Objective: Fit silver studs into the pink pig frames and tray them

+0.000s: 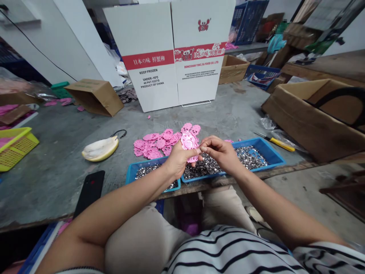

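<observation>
My left hand [177, 160] is closed around a flat pink plastic piece [189, 141] with scalloped edges and a shiny oval middle. At its right edge, my right hand [218, 151] is pinched; whatever sits between those fingertips is too small to make out. Beneath both hands stands a long blue tray [275, 155] of small shiny metal parts [251, 156]. A smaller blue tray [131, 173] with similar parts is to the left, partly behind my left forearm. Just beyond the trays lies a pile of similar pink pieces [155, 144].
A tall white carton [154, 34] stands at the back. On the left are a peel-like yellow-and-white object [100, 149], a black phone [90, 188] and a yellow basket [18, 152]. To the right lie a yellow-handled tool [281, 144] and a big cardboard box [302, 121].
</observation>
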A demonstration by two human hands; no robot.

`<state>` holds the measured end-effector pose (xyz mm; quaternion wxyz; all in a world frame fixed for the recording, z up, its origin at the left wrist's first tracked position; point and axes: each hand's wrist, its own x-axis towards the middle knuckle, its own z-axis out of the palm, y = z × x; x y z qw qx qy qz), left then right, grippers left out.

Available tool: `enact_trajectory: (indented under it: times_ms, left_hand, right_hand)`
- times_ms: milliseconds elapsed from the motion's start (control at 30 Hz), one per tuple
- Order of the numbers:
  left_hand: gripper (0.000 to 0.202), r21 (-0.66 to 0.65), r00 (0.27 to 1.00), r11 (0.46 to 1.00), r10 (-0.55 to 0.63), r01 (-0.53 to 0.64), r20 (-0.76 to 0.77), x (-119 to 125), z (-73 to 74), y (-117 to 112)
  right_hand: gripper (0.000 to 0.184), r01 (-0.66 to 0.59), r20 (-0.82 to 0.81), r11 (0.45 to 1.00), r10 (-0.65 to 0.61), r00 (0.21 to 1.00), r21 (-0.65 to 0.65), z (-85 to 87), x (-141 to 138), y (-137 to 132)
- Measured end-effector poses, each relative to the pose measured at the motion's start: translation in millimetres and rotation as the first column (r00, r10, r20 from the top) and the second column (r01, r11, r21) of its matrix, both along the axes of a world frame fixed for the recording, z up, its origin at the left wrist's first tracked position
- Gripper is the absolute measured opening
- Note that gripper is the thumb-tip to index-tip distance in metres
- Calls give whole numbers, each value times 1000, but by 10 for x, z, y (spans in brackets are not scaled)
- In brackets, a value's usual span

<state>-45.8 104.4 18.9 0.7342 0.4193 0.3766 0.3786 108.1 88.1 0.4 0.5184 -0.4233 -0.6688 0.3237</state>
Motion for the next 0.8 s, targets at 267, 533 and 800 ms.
enact_trajectory:
  times_ms: [267,533,800]
  left_hand:
    - [44,89,995,992,93,-89,-38,7,-7,4]
    - [43,138,984,981,150,-136,-93,36,17,0]
    - [43,109,1000,994,9,-10,4,-2,49,-21]
  right_hand:
    - [33,-13,-282,959,-71,957,-283,-18,-74,-39]
    - [36,44,-169,986,-72,983,-163,11,-135,-29]
    - [28,52,-55,996,-56,997,-68,77,-60,9]
